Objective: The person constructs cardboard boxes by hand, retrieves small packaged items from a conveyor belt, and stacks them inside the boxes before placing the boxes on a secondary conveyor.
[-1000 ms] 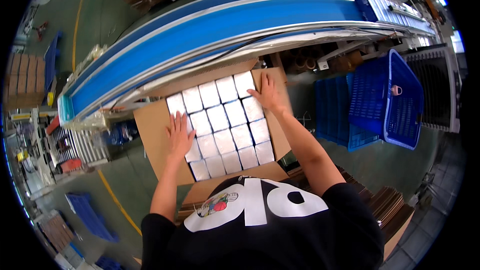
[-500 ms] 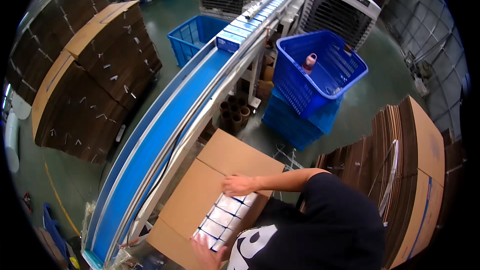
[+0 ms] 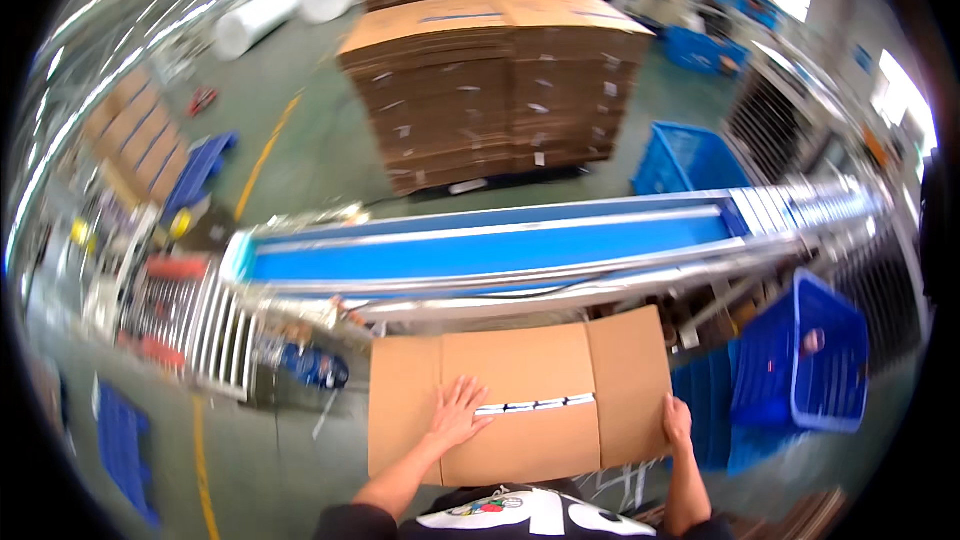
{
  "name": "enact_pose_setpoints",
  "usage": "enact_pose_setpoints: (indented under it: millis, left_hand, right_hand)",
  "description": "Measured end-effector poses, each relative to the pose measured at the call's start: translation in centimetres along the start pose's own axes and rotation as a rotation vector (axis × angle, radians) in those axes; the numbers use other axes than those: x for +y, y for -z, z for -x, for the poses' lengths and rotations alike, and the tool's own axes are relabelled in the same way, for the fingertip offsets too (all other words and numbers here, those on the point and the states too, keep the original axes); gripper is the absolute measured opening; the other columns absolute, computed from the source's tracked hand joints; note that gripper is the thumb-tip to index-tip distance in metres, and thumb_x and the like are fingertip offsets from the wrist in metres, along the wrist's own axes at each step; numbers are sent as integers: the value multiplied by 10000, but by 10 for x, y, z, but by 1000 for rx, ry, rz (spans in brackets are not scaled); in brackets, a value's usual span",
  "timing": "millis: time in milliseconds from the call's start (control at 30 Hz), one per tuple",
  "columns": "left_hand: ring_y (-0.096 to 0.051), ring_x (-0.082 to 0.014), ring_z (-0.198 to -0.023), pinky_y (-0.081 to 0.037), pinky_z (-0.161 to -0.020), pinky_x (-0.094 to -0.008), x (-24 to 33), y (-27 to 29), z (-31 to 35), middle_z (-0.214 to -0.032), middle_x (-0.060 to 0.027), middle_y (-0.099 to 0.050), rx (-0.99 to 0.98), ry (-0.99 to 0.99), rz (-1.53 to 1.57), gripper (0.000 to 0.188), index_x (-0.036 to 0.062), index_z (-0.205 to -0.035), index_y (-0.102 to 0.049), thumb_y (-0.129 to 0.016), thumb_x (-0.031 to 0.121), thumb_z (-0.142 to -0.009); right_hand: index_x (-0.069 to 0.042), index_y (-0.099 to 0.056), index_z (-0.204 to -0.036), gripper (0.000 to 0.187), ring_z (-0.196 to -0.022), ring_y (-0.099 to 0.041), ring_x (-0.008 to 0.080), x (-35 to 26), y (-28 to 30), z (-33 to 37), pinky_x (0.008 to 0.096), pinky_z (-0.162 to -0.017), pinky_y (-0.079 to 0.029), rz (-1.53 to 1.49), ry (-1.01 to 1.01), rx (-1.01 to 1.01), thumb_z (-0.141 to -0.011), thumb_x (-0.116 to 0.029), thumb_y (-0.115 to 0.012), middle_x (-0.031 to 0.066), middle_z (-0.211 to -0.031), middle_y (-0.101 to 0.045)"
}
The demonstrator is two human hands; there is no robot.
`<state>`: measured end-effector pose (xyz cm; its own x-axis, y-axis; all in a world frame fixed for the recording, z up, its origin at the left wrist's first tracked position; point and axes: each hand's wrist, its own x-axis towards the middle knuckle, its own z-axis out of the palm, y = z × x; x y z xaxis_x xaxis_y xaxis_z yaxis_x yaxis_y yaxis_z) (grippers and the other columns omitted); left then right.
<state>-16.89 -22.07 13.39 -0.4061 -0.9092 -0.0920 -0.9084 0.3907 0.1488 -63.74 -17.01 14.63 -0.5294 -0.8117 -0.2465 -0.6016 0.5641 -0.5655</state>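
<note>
In front of me stands a cardboard carton, its near and far flaps folded inward. Through a narrow slit between them shows a strip of white packs with dark edges. The side flaps at left and right stick outward. My left hand lies flat on the carton's left part, fingers spread, near the slit's left end. At the outer edge of the right side flap, my right hand is closed on the cardboard, its fingers partly hidden.
Just beyond the carton runs a blue conveyor belt, with a row of packs at its right end. Blue crates and a basket stand at right. Flattened cartons are stacked behind; a roller table is at left.
My view has swung left. The white packs, which lay exposed under both hands, are now mostly covered by the folded flaps. My hands have moved from the packs onto the cardboard.
</note>
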Motion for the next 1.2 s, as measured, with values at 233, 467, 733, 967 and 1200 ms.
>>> enact_pose_setpoints:
  millis: [233, 467, 733, 967, 1200]
  left_hand:
    - [-120, -282, -1384, -136, -1005, -679, 12, -20, 4, -1477, -67, -230, 206, 56, 39, 634, 201, -1389, -337, -420, 552, -868]
    - [-296, -316, -1314, -270, -998, -590, -57, -20, 80, -1414, -119, -345, 412, 1152, 254, 662, 125, -1293, -437, -637, 448, -751]
    - [-627, -314, -781, -479, -677, -401, -14, 107, 142, -822, -155, -640, 247, 774, 690, 353, 51, -1001, -587, -658, 294, -756]
    - [-584, -386, -755, -435, -613, -490, 67, 134, 45, -793, -185, -603, 162, 482, 292, 120, 67, -941, -504, -493, 154, -859]
    - [-559, -293, -1019, -451, -839, -453, 148, 39, -29, -1171, -112, -555, 318, -63, 192, 383, 155, -1271, -457, -425, 296, -917]
  right_hand:
    - [-93, -325, -1364, 667, -1330, -231, 361, -108, -39, 90, 434, -1013, -343, 111, 713, -640, -846, -439, -566, 141, -1425, -291]
    - [-238, -205, -1431, 1122, -1358, -131, 382, -183, -101, -12, 668, -936, -317, 806, 934, -492, -523, -612, -747, 137, -1489, -132]
    - [-155, -360, -1340, 1008, -1242, -368, 313, -233, -122, -61, 620, -914, -336, 800, 869, -382, -559, -724, -646, 111, -1318, -418]
    - [-26, -521, -1106, 849, -1116, -479, 299, -134, -56, -25, 494, -863, -393, 588, 597, -171, -594, -691, -653, 144, -1142, -532]
    - [48, -533, -1101, 822, -993, -569, 409, 37, -11, 16, 443, -859, -451, 358, 203, -395, -699, -667, -585, 274, -1048, -584]
